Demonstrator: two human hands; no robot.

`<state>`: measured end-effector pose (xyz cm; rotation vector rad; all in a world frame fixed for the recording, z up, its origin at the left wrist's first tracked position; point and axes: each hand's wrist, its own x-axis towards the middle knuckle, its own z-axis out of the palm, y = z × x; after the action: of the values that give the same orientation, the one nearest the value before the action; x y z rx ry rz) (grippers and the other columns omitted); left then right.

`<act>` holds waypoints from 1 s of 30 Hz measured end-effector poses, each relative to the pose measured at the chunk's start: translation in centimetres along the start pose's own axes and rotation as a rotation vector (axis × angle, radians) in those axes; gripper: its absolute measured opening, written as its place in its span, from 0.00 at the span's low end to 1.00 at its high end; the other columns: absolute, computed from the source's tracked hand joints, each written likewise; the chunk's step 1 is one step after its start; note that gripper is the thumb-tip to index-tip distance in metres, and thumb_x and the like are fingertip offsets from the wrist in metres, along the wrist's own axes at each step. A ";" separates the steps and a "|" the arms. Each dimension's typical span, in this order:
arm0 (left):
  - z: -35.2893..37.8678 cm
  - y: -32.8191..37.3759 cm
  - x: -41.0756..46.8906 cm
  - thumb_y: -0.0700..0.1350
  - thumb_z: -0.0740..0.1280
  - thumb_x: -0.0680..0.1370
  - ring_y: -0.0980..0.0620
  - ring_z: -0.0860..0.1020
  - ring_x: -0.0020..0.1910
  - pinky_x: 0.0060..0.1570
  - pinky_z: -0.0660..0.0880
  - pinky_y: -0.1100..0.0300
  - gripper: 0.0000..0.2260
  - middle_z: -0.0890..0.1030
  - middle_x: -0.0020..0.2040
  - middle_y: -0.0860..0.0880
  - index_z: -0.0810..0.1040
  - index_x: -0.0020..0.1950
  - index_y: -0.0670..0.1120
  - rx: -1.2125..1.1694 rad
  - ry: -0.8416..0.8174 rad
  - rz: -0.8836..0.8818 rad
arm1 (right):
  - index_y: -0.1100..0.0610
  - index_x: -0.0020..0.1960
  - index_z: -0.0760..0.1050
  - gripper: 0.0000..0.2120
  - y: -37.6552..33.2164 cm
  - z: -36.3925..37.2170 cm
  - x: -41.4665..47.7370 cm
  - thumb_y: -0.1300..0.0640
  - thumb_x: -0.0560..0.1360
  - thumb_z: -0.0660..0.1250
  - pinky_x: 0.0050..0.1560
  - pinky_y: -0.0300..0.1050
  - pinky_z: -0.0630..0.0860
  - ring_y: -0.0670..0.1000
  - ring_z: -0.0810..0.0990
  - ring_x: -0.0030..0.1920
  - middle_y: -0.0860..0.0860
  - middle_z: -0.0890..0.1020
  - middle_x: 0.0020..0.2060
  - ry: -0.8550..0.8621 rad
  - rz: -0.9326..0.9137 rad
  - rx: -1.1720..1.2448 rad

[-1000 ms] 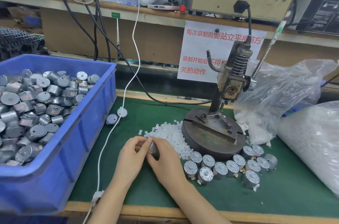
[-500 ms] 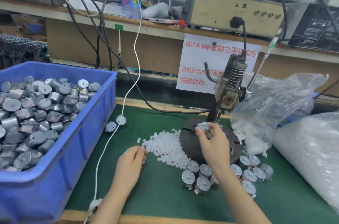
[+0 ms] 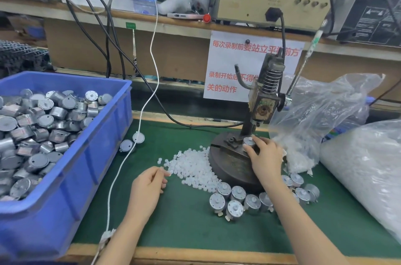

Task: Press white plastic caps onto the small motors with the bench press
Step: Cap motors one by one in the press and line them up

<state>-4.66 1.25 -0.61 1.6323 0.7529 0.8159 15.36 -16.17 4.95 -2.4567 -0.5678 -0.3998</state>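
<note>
My right hand holds a small silver motor on the round base of the bench press, right under the ram. My left hand rests on the green mat with fingers loosely curled, its fingertips at the edge of the pile of white plastic caps; whether it pinches a cap is unclear. Several capped motors lie in a cluster in front of the press base.
A blue bin full of uncapped motors stands at the left. Two loose motors lie beside it. A white cable runs down the mat. Clear plastic bags of caps fill the right side. The press lever angles up right.
My right hand carried the motor from beside my left hand up onto the press base under the ram. My left hand stayed at the edge of the cap pile.
</note>
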 end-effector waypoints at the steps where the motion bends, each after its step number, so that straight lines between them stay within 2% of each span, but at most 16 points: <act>1: 0.0 0.0 0.0 0.38 0.59 0.78 0.55 0.72 0.30 0.28 0.70 0.70 0.14 0.76 0.31 0.49 0.79 0.36 0.44 0.002 0.000 0.001 | 0.55 0.66 0.72 0.21 0.1 0.0 0.1 0.48 0.76 0.64 0.62 0.48 0.60 0.59 0.66 0.64 0.58 0.73 0.63 0.010 0.002 -0.024; 5: -0.1 0.4 -0.2 0.38 0.59 0.79 0.54 0.72 0.30 0.28 0.70 0.71 0.13 0.76 0.31 0.48 0.79 0.37 0.43 0.015 0.001 0.010 | 0.54 0.70 0.68 0.23 -0.1 0.0 0.1 0.46 0.78 0.61 0.62 0.50 0.61 0.59 0.66 0.64 0.58 0.73 0.64 -0.030 -0.001 -0.067; 7: -0.1 0.5 -0.3 0.38 0.59 0.79 0.54 0.72 0.30 0.28 0.69 0.71 0.13 0.76 0.31 0.48 0.79 0.36 0.43 0.022 -0.004 0.012 | 0.58 0.71 0.66 0.25 -0.3 -0.4 -0.1 0.47 0.78 0.60 0.63 0.49 0.61 0.59 0.66 0.65 0.59 0.73 0.64 -0.017 0.015 0.050; 10: -0.1 0.7 -0.4 0.38 0.60 0.78 0.53 0.72 0.29 0.28 0.68 0.72 0.13 0.76 0.31 0.48 0.79 0.36 0.43 0.027 -0.004 0.018 | 0.61 0.69 0.66 0.22 -1.2 -2.1 0.0 0.53 0.78 0.61 0.66 0.46 0.61 0.54 0.67 0.65 0.57 0.72 0.64 0.228 0.028 0.416; 13: -0.1 0.9 -0.5 0.38 0.60 0.79 0.53 0.72 0.30 0.28 0.68 0.73 0.13 0.76 0.31 0.48 0.79 0.36 0.43 0.031 -0.005 0.020 | 0.58 0.71 0.63 0.22 -2.3 -4.4 1.7 0.56 0.78 0.59 0.67 0.46 0.60 0.51 0.65 0.66 0.54 0.69 0.65 0.365 0.088 0.568; 16: -0.2 0.9 -0.6 0.39 0.59 0.79 0.53 0.72 0.31 0.28 0.68 0.73 0.13 0.76 0.32 0.47 0.79 0.37 0.43 0.031 -0.007 0.020 | 0.59 0.73 0.59 0.24 -2.9 -6.1 4.3 0.55 0.79 0.58 0.63 0.38 0.56 0.51 0.62 0.68 0.55 0.62 0.69 0.353 0.191 0.653; 18: -0.2 0.9 -0.6 0.39 0.59 0.79 0.52 0.72 0.31 0.28 0.68 0.73 0.13 0.76 0.32 0.47 0.79 0.37 0.43 0.031 -0.005 0.019 | 0.59 0.73 0.59 0.24 -3.3 -7.0 6.0 0.54 0.79 0.57 0.64 0.38 0.55 0.50 0.62 0.70 0.54 0.59 0.71 0.310 0.222 0.715; 21: -0.1 0.9 -0.5 0.38 0.59 0.79 0.52 0.72 0.31 0.28 0.68 0.73 0.13 0.76 0.32 0.47 0.79 0.37 0.43 0.034 -0.004 0.013 | 0.57 0.75 0.54 0.26 -4.4 -8.5 8.2 0.52 0.80 0.57 0.72 0.49 0.57 0.51 0.61 0.72 0.52 0.59 0.73 0.236 0.202 0.836; 23: -0.1 1.0 -0.5 0.38 0.59 0.79 0.52 0.72 0.31 0.27 0.68 0.73 0.13 0.76 0.32 0.47 0.79 0.37 0.43 0.033 -0.004 0.014 | 0.56 0.76 0.48 0.30 -5.2 -9.6 9.3 0.51 0.80 0.57 0.73 0.51 0.56 0.51 0.58 0.73 0.51 0.57 0.75 0.188 0.160 0.910; 25: -0.1 1.1 -0.6 0.38 0.59 0.79 0.52 0.72 0.31 0.27 0.68 0.73 0.13 0.76 0.32 0.47 0.79 0.37 0.42 0.033 -0.002 0.013 | 0.56 0.76 0.46 0.32 -5.9 -10.6 10.0 0.52 0.79 0.59 0.70 0.48 0.59 0.50 0.60 0.72 0.52 0.59 0.74 0.143 0.172 0.973; 26: -0.1 1.2 -0.6 0.38 0.59 0.79 0.52 0.72 0.30 0.27 0.68 0.73 0.13 0.76 0.32 0.47 0.79 0.37 0.42 0.036 -0.001 0.012 | 0.56 0.76 0.47 0.32 -6.1 -11.0 10.2 0.53 0.78 0.60 0.66 0.45 0.62 0.49 0.65 0.68 0.52 0.62 0.72 0.142 0.179 0.993; 28: -0.1 1.1 -0.6 0.38 0.59 0.78 0.52 0.72 0.30 0.27 0.68 0.73 0.13 0.76 0.32 0.47 0.79 0.37 0.42 0.041 -0.002 0.012 | 0.57 0.73 0.56 0.28 -6.1 -11.5 10.0 0.55 0.77 0.62 0.54 0.35 0.68 0.46 0.71 0.59 0.51 0.71 0.64 0.192 0.166 1.042; 30: 0.0 1.0 -0.5 0.38 0.60 0.78 0.52 0.72 0.30 0.27 0.68 0.73 0.13 0.76 0.32 0.47 0.79 0.36 0.42 0.034 0.006 0.006 | 0.56 0.64 0.63 0.18 -6.1 -11.4 9.1 0.57 0.76 0.63 0.47 0.33 0.68 0.46 0.72 0.52 0.48 0.73 0.54 0.269 0.151 1.101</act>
<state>-4.91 0.68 0.35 1.6640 0.7702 0.8163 18.55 -15.67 20.48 -1.3482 -0.3354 -0.2429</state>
